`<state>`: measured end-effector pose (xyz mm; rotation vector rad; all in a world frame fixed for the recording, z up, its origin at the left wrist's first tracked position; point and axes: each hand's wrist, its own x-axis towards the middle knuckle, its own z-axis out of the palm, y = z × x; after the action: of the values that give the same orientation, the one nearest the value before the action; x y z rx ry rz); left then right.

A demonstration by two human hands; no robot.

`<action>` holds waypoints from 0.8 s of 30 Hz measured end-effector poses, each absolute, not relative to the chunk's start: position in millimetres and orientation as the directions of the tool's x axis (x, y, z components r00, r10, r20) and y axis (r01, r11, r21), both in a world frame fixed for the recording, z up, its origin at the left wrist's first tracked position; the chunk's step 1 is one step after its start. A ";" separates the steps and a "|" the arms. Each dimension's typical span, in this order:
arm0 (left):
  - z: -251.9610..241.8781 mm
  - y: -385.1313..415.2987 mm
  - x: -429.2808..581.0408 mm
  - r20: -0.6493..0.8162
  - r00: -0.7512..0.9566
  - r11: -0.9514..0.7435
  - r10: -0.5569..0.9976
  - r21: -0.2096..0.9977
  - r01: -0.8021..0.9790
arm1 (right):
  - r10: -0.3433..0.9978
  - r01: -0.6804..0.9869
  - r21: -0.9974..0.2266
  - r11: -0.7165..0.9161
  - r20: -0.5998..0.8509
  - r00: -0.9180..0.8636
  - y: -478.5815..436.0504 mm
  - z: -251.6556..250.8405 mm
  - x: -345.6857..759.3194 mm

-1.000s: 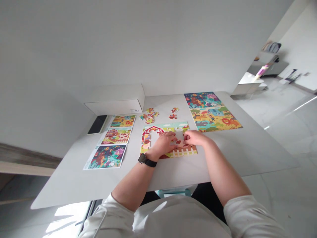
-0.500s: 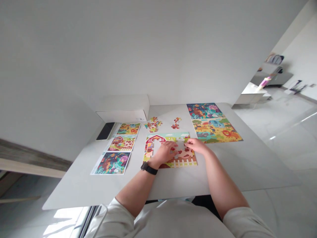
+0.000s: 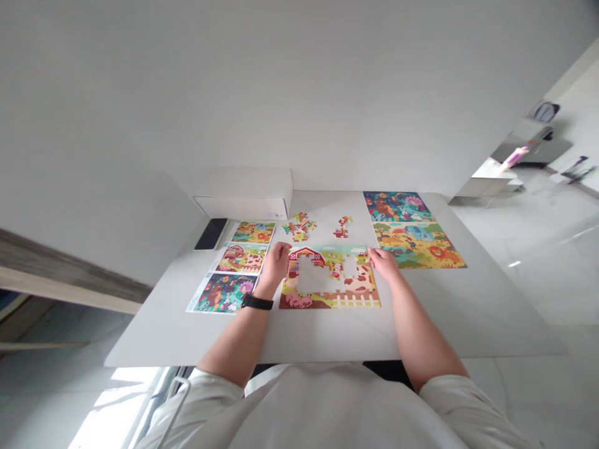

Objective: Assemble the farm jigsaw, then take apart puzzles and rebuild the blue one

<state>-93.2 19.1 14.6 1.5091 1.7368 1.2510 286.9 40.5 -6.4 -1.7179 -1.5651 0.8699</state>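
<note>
A partly assembled farm jigsaw puzzle [image 3: 358, 302] lies flat on the table in front of me, with a red barn, a pink pig, a spotted cow and a white fence. A large gap shows in its middle and a smaller one at the upper right. My left hand [image 3: 277, 264], with a black band on the wrist, is closed at the puzzle's upper left edge. At the upper right edge, my right hand [image 3: 384, 260] has its fingers pressed together against the border. Fingertips of both hands are partly hidden.
Loose puzzle pieces [image 3: 299, 227] lie behind the puzzle, with a smaller cluster [image 3: 342, 228] to their right. A picture sheet [image 3: 231, 284], a black phone [image 3: 211, 234] and a white box [image 3: 241, 206] are on the left. Two animal pictures [image 3: 418, 244] lie at the right.
My left hand has moved off the puzzle's middle to its left edge. My right hand has drawn back from the cow area to the right edge. The camera view has shifted slightly.
</note>
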 end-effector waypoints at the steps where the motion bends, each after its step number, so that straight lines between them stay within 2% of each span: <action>1: 9.1 17.5 -97.3 0.181 -0.287 -0.027 0.941 0.883 0.469 | 0.996 0.555 -0.827 -0.084 -0.047 0.081 39.8 -6.0 286.8; 5: 0.5 20.2 -107.7 0.134 -0.449 0.023 0.884 0.945 0.326 | 0.991 0.522 -0.845 -0.116 -0.067 0.113 45.7 -1.0 289.1; 9: 3.3 27.5 -108.6 0.091 -0.459 0.035 0.884 0.965 0.258 | 0.987 0.591 -0.799 -0.108 -0.014 0.162 73.6 11.6 290.6; 12: 4.6 27.7 -104.8 0.090 -0.433 0.017 0.897 0.971 0.239 | 0.987 0.684 -0.723 -0.101 0.011 0.158 106.8 23.8 284.5; 19: 6.8 26.7 -102.2 0.089 -0.418 0.026 0.904 0.964 0.263 | 0.990 0.884 -0.449 -0.133 -0.098 0.099 187.0 35.6 248.9; 24: 6.3 27.7 -103.8 0.091 -0.392 0.026 0.915 0.959 0.281 | 0.988 0.905 -0.410 -0.115 -0.145 0.060 222.0 30.8 228.5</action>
<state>-103.8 27.7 6.3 1.2219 1.7209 1.3899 228.5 222.0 30.8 -2.1230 -1.9357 0.5788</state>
